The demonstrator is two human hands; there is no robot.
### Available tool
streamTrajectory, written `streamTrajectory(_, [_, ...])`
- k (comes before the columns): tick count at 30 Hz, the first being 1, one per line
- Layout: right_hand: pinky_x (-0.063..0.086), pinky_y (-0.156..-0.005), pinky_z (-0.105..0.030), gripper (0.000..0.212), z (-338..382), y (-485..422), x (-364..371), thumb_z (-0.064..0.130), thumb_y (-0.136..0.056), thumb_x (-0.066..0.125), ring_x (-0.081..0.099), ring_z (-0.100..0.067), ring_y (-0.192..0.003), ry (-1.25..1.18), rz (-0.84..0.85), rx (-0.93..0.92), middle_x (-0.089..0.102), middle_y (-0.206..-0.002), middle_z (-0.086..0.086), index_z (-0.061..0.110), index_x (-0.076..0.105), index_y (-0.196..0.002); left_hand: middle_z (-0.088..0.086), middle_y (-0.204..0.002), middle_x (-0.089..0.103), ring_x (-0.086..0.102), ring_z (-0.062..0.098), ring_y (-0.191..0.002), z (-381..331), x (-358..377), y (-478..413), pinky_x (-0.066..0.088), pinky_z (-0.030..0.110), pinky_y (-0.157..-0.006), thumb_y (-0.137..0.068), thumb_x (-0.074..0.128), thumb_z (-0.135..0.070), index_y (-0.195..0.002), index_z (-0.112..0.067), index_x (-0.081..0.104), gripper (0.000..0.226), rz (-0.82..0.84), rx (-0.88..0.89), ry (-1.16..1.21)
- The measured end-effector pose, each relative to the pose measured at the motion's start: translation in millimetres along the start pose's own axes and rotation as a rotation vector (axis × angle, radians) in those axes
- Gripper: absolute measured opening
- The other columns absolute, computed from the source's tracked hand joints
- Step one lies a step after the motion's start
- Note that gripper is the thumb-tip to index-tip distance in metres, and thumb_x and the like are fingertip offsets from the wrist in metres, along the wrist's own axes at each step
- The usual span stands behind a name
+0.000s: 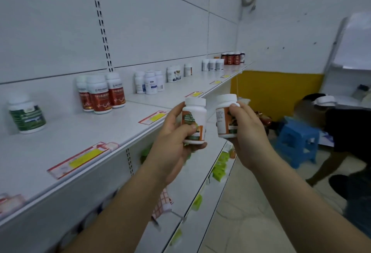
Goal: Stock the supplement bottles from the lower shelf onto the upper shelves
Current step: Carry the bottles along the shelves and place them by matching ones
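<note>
My left hand (174,134) grips a white supplement bottle with an orange and green label (195,116), held upright just off the front edge of the upper shelf (84,132). My right hand (247,130) grips a second bottle of the same kind (224,116), beside the first and a little further right. On the upper shelf stand a green-labelled bottle (27,115), three red-labelled bottles (100,94), a blue-and-white group (149,82) and more groups further back (212,65). The lower shelf (202,198) is mostly hidden under my arms.
Price tags (80,159) line the shelf's front edge. Green packets (219,169) hang along the lower shelf. A blue plastic stool (297,142) stands on the tiled floor at right, near another person's leg (341,158) and a yellow-painted wall (277,92).
</note>
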State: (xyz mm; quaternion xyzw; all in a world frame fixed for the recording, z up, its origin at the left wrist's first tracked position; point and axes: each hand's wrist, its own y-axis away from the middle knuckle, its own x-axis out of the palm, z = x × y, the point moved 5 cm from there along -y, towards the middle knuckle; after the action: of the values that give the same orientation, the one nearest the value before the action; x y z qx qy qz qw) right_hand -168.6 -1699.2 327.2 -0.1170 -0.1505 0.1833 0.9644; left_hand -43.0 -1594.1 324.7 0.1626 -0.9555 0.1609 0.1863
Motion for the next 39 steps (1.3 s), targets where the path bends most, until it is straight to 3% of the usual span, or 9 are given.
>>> streamTrajectory(6, [0.050,-0.051,-0.021,0.015,-8.6,-118.5,-23.5,0.031,-0.093,0.050,0.065,-0.003,-0.063,-0.013,0.230,0.004,0.069,-0.072,0.012,0.029,0.061,-0.103,0.003,-0.100,0.065,0.062,0.032,-0.098,27.1,31.3,-85.8,0.057,0.048,-0.077,-0.089,0.045,0.004,-0.104,-0.039,0.056,0.048,-0.197,0.079,-0.064])
streamTrajectory(11, [0.051,-0.056,-0.027,0.021,-13.3,-203.5,-36.5,0.028,-0.091,0.053,0.066,-0.009,-0.071,-0.032,0.390,0.092,0.070,-0.083,0.003,0.027,0.060,-0.110,0.009,-0.107,0.060,0.061,0.035,-0.101,38.6,53.5,-149.2,0.057,0.047,-0.075,-0.087,0.048,0.006,-0.101,-0.037,0.053,0.046,-0.368,0.122,-0.072])
streamTrajectory(17, [0.049,-0.061,-0.031,0.011,-28.1,-284.8,-28.5,0.022,-0.087,0.052,0.064,-0.008,-0.060,-0.070,0.559,0.123,0.067,-0.069,0.004,0.022,0.061,-0.092,0.011,-0.109,0.059,0.064,0.033,-0.095,37.1,58.5,-229.3,0.057,0.042,-0.068,-0.081,0.049,0.009,-0.103,-0.034,0.050,0.049,-0.461,0.134,-0.209])
streamTrajectory(19, [0.048,-0.068,-0.035,0.015,-36.4,-310.7,-24.3,0.028,-0.076,0.056,0.061,-0.013,-0.066,-0.071,0.584,0.122,0.065,-0.073,0.000,0.022,0.062,-0.088,0.013,-0.108,0.059,0.065,0.031,-0.091,37.2,58.0,-257.3,0.057,0.044,-0.069,-0.081,0.049,0.008,-0.114,-0.028,0.049,0.048,-0.479,0.135,-0.243])
streamTrajectory(24, [0.049,-0.068,-0.036,0.021,-61.7,-388.6,-20.6,0.033,-0.066,0.058,0.062,-0.014,-0.068,-0.029,0.601,0.102,0.066,-0.073,0.002,0.024,0.063,-0.084,0.010,-0.091,0.061,0.064,0.022,-0.073,47.1,53.4,-337.2,0.058,0.041,-0.065,-0.081,0.052,0.003,-0.123,-0.022,0.044,0.049,-0.494,0.082,-0.330])
streamTrajectory(28, [0.052,-0.064,-0.034,0.023,-78.5,-466.4,-17.9,0.030,-0.070,0.060,0.065,-0.018,-0.074,0.054,0.601,0.066,0.068,-0.080,0.000,0.024,0.062,-0.092,0.000,-0.092,0.066,0.064,0.018,-0.081,53.2,46.8,-404.0,0.052,0.038,-0.077,-0.081,0.061,-0.005,-0.119,-0.028,0.047,0.047,-0.477,-0.015,-0.580])
streamTrajectory(32, [0.055,-0.068,-0.033,0.015,-94.4,-543.8,-7.5,0.025,-0.078,0.059,0.066,-0.018,-0.078,0.114,0.626,0.056,0.068,-0.089,-0.003,0.022,0.060,-0.093,0.007,-0.103,0.067,0.065,0.023,-0.096,66.3,33.7,-462.5,0.053,0.038,-0.086,-0.077,0.069,-0.002,-0.127,-0.019,0.042,0.059,-0.515,-0.054,-0.716])
streamTrajectory(36, [0.057,-0.073,-0.036,0.019,-123.7,-609.7,12.8,0.028,-0.081,0.062,0.067,-0.019,-0.084,0.223,0.730,0.057,0.069,-0.095,-0.003,0.023,0.060,-0.098,0.009,-0.105,0.065,0.063,0.026,-0.099,82.6,16.1,-510.6,0.051,0.045,-0.092,-0.074,0.072,0.000,-0.125,-0.020,0.043,0.062,-0.612,-0.094,-0.791])
streamTrajectory(39, [0.052,-0.067,-0.031,0.020,-146.3,-653.7,28.1,0.031,-0.080,0.064,0.065,-0.016,-0.086,0.347,0.843,0.008,0.066,-0.095,0.001,0.022,0.058,-0.098,-0.002,-0.099,0.063,0.061,0.019,-0.097,91.7,9.5,-539.4,0.048,0.044,-0.095,-0.073,0.076,-0.005,-0.118,-0.029,0.041,0.062,-0.711,-0.109,-0.881])
